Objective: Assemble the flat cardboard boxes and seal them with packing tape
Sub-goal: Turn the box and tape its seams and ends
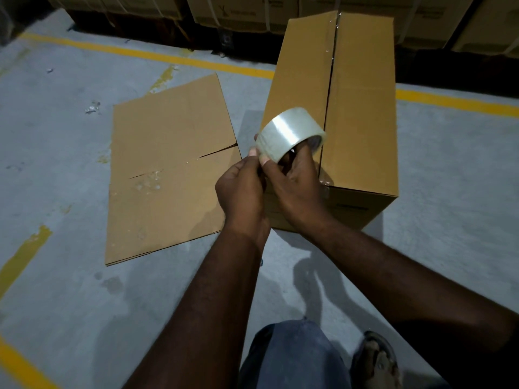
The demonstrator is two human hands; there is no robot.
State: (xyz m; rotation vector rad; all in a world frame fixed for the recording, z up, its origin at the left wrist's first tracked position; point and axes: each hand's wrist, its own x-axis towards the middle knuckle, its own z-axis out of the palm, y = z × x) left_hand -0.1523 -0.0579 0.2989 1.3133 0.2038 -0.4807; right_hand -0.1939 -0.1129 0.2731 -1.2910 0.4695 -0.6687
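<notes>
An assembled brown cardboard box (362, 113) stands on the concrete floor at centre right, its top flaps closed with clear tape showing at both ends of the seam. A flat folded cardboard box (165, 169) lies on the floor to its left. Both hands hold a roll of clear packing tape (289, 133) in front of the box's near left corner. My right hand (297, 189) grips the roll with fingers through its core. My left hand (241, 189) pinches the roll's outer surface at its lower left edge with thumb and fingertips.
Strapped cartons (244, 12) are stacked along the back wall. Yellow floor lines (146, 53) run across the far floor and along the left side. Crumpled tape scraps (92, 106) lie at far left. My knee (292, 357) and sandalled foot (376, 360) are at the bottom.
</notes>
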